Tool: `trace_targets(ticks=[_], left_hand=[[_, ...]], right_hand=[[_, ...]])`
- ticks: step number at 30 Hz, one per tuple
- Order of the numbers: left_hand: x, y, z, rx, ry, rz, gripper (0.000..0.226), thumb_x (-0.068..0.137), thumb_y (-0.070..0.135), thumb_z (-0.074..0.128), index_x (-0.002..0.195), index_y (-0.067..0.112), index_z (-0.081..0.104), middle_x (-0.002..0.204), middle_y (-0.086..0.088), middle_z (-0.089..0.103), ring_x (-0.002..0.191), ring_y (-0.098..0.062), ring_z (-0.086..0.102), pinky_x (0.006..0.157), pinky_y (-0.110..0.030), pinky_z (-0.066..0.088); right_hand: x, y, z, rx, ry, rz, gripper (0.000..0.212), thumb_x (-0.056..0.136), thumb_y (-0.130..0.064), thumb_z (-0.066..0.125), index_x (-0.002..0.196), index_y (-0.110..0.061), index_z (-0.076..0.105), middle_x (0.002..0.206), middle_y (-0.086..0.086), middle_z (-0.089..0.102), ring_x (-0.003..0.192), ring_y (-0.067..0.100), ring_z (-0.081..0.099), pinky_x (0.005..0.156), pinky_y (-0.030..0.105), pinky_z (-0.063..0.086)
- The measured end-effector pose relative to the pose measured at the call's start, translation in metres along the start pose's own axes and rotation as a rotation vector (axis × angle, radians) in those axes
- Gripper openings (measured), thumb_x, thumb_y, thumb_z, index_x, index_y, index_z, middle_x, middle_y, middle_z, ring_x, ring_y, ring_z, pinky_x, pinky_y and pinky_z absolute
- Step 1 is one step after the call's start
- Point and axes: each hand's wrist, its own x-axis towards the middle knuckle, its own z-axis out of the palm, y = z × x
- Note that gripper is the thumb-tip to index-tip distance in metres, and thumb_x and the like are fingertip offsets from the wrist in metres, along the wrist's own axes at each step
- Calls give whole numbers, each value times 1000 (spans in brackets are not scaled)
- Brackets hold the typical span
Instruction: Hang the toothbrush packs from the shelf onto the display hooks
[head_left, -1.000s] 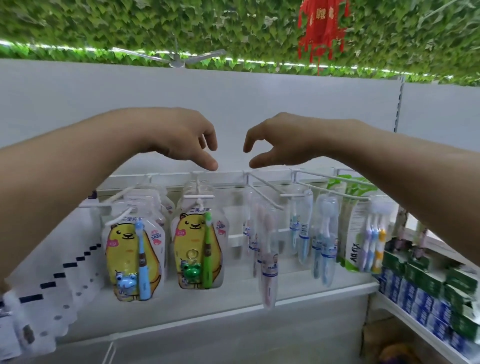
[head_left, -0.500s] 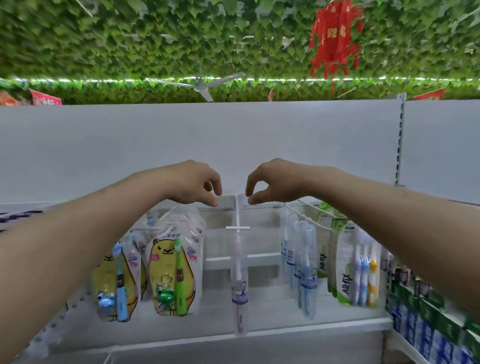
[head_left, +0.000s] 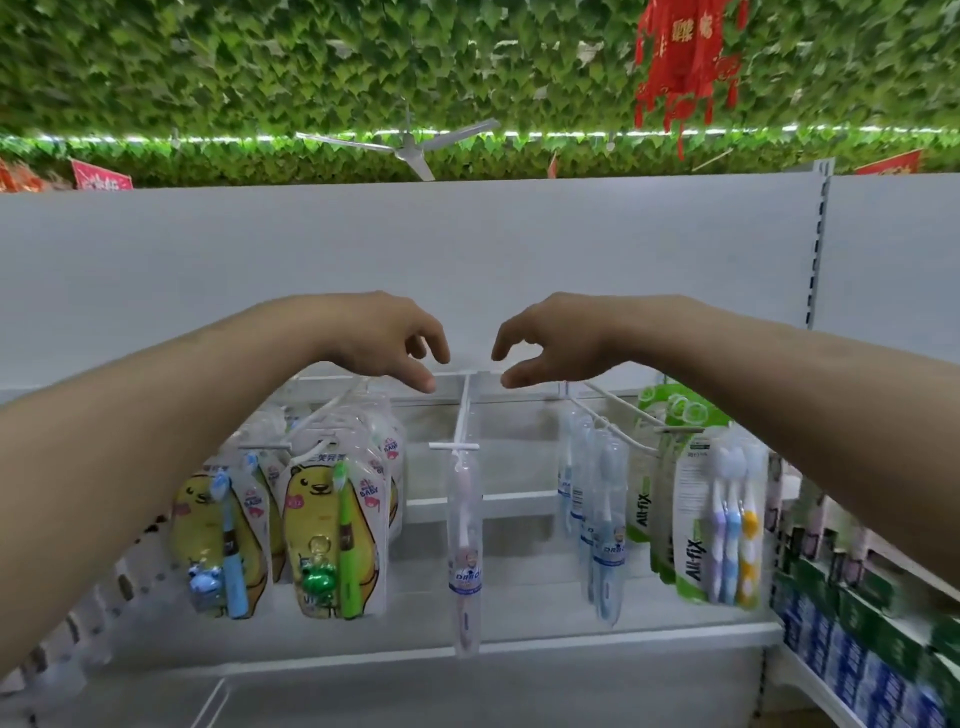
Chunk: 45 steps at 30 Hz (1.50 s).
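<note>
Both hands have drawn slightly apart since a moment ago, now flanking the far end of the centre hook (head_left: 462, 410). Neither the left hand (head_left: 387, 338) nor the right hand (head_left: 553, 338) holds anything; fingers loosely curled, released. 1 pink toothbrush pack (head_left: 466, 545) hangs at the hook's near tip, above the white shelf (head_left: 519, 623). Yellow bear packs (head_left: 327, 530) hang to the left, blue toothbrush packs (head_left: 602, 519) and a 3-brush pack (head_left: 727, 519) to the right.
</note>
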Motion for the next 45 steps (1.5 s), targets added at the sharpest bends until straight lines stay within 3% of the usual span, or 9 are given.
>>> trace_targets(ticks=[16, 27, 33, 39, 45], left_hand=[[-17, 145, -28, -2, 116, 119, 49, 85, 51, 70, 127, 28, 60, 123, 7, 63, 112, -15, 59, 100, -36, 47], [-10, 241, -22, -8, 186, 217, 48, 86, 48, 70, 127, 27, 60, 127, 4, 61, 116, -18, 56, 98, -33, 44], [-3, 273, 43, -53, 355, 189, 58, 97, 35, 59, 147, 20, 35, 145, -6, 44, 134, -26, 38, 109, -44, 39], [14, 282, 113, -273, 386, 122, 72, 100, 29, 54, 157, 12, 14, 160, -7, 23, 148, -25, 18, 120, -37, 20], [69, 264, 154, -532, 401, -17, 87, 93, 25, 63, 158, 16, 5, 165, -7, 12, 151, -26, 16, 121, -46, 24]], right_hand=[[-135, 63, -36, -61, 77, 139, 50, 94, -55, 57, 139, -33, 53, 144, -4, 53, 129, 21, 51, 105, 37, 41], [-228, 123, -31, -56, 93, 291, 47, 95, -51, 58, 137, -30, 56, 140, 2, 56, 128, 23, 50, 99, 34, 38], [-236, 149, 1, -18, 139, 283, 42, 95, -48, 61, 130, -27, 62, 133, 3, 61, 123, 21, 53, 96, 32, 39], [-211, 163, 42, 38, 179, 267, 41, 95, -48, 60, 128, -24, 62, 130, 2, 62, 120, 23, 55, 102, 39, 44], [-185, 167, 87, 142, 231, 287, 56, 98, -42, 57, 149, -25, 40, 151, 2, 47, 136, 24, 46, 111, 43, 40]])
